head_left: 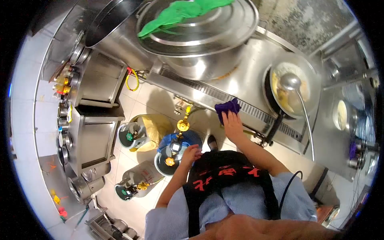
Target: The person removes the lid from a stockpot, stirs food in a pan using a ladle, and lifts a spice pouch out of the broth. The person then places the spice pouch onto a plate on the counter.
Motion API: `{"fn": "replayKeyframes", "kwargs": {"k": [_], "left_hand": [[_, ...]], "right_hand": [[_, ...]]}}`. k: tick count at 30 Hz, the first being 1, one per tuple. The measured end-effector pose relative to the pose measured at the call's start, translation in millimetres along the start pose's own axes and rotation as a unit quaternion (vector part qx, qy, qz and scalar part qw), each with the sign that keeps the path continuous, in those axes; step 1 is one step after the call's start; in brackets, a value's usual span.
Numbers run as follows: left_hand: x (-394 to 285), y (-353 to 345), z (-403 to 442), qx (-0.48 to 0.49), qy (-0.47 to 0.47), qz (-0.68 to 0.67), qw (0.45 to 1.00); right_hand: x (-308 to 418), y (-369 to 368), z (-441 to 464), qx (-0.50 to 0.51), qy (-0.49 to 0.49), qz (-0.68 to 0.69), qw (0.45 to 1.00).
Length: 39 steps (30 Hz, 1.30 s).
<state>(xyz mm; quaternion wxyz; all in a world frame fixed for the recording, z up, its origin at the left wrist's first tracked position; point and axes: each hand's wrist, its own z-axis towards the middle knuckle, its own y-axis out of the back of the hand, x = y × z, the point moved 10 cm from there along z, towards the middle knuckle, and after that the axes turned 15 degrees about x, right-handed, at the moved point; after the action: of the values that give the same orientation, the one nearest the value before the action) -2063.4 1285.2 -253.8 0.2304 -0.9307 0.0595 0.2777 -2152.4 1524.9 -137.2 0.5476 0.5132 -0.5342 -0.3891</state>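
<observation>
My right hand (pixel 233 125) presses a bunched purple cloth (pixel 227 109) against the front edge of the steel stove (pixel 248 86), fingers stretched over it. Part of the cloth hangs over the edge. Close to my waist, my left hand (pixel 191 155) is held in the air with loosely bent fingers and nothing visible in it. Below it stands a gas cylinder with an orange valve knob (pixel 170 161). Right of the cloth, a wok (pixel 294 90) holds pale yellow liquid, and a long-handled ladle (pixel 291 82) rests in it.
A large lidded pot (pixel 200 44) with a green cloth (pixel 180 16) on its lid stands on the stove. Another gas cylinder (pixel 138 178) is on the tiled floor. Steel cabinets (pixel 98 138) line the left. A black wok handle (pixel 276 128) juts over the stove's front.
</observation>
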Motion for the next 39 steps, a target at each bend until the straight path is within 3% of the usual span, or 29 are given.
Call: {"fn": "replayKeyframes", "kwargs": {"k": [2, 4, 6, 8, 9, 11, 12, 14, 16, 18, 20, 22, 23, 24, 25, 26, 27, 28, 29, 30, 32, 33, 35, 36, 39], "left_hand": [[-1.4, 20.8, -16.1, -0.029, -0.031, -0.05, 0.998], [24.0, 54.4, -11.5, 0.021, -0.089, -0.124, 0.988], [16.0, 64.6, -49.3, -0.102, -0.105, -0.167, 0.975], [14.6, 72.4, -78.4, -0.134, -0.123, -0.157, 0.971], [41.5, 88.5, -75.5, -0.1, -0.165, -0.23, 0.954], [54.3, 97.2, -97.2, -0.163, -0.134, -0.122, 0.97], [79.6, 103.3, -97.5, -0.159, -0.144, -0.259, 0.942], [79.7, 93.9, -116.8, -0.194, -0.108, -0.275, 0.935], [116.0, 109.8, -100.5, -0.183, -0.084, -0.303, 0.931], [118.3, 106.2, -87.5, -0.167, -0.075, -0.315, 0.931], [89.4, 88.8, -85.7, -0.148, -0.092, -0.314, 0.933], [107.5, 124.5, -40.7, -0.129, -0.017, -0.306, 0.943], [99.7, 131.7, -27.4, -0.078, -0.018, -0.279, 0.957], [64.7, 108.3, -37.1, -0.092, -0.056, -0.243, 0.964], [27.6, 82.9, -48.3, -0.108, -0.093, -0.206, 0.968], [13.6, 83.1, -35.8, -0.079, -0.107, -0.054, 0.99], [-1.1, 81.2, -26.1, -0.067, -0.128, 0.097, 0.985], [-10.3, 49.8, -30.9, -0.049, -0.091, -0.155, 0.983], [-11.7, 42.7, -17.0, 0.002, -0.084, -0.135, 0.987], [-6.6, 40.1, 4.0, 0.052, -0.077, -0.119, 0.989], [-17.0, 23.9, 32.8, 0.106, -0.148, 0.075, 0.98], [-25.6, 1.3, 39.0, 0.109, -0.222, 0.245, 0.937], [-25.7, -45.8, 30.5, 0.088, -0.18, 0.226, 0.953], [-19.5, -80.6, 21.8, 0.065, -0.065, 0.032, 0.995], [-4.3, -139.3, 33.0, 0.119, -0.018, 0.081, 0.99]], "right_hand": [[32.7, 0.1, 52.7, 0.008, 0.039, 0.018, 0.999], [65.4, -2.1, 104.0, 0.02, 0.073, 0.033, 0.997], [105.5, 16.8, 136.1, -0.151, 0.124, -0.001, 0.981], [136.7, 1.8, 200.2, -0.01, 0.125, 0.019, 0.992], [149.1, -2.1, 227.9, 0.011, 0.121, 0.028, 0.992], [174.4, -12.0, 279.5, 0.023, 0.131, 0.039, 0.99], [185.7, -16.7, 298.7, 0.014, 0.143, 0.039, 0.989], [214.1, -35.2, 326.2, 0.041, 0.184, -0.053, 0.981], [227.9, -30.1, 327.1, 0.103, 0.19, -0.046, 0.975], [220.1, -16.4, 309.9, 0.155, 0.193, -0.045, 0.968], [199.6, -22.6, 289.1, 0.094, 0.192, -0.019, 0.977], [172.8, -13.8, 253.6, 0.064, 0.183, 0.015, 0.981], [158.7, -19.7, 236.6, 0.048, 0.188, 0.035, 0.98], [142.5, -17.8, 217.1, 0.03, 0.192, 0.053, 0.979], [128.1, -17.8, 195.4, 0.01, 0.202, 0.055, 0.978], [112.8, -13.6, 172.0, -0.009, 0.212, 0.059, 0.975], [93.7, -12.5, 152.3, 0.044, 0.205, 0.149, 0.966], [83.4, -0.4, 129.5, 0.094, 0.199, 0.239, 0.946], [74.2, 12.5, 103.8, 0.143, 0.193, 0.325, 0.915], [60.6, 39.6, 71.7, 0.07, 0.184, 0.342, 0.919], [36.8, 88.1, 14.8, 0.116, 0.15, 0.372, 0.909], [12.3, 101.2, -14.8, 0.077, 0.133, 0.408, 0.9], [-33.9, 129.6, -77.0, -0.002, 0.1, 0.426, 0.899], [-60.3, 151.6, -109.5, -0.041, 0.083, 0.407, 0.909], [-140.0, 214.9, -212.8, -0.144, -0.031, 0.373, 0.916]]}}
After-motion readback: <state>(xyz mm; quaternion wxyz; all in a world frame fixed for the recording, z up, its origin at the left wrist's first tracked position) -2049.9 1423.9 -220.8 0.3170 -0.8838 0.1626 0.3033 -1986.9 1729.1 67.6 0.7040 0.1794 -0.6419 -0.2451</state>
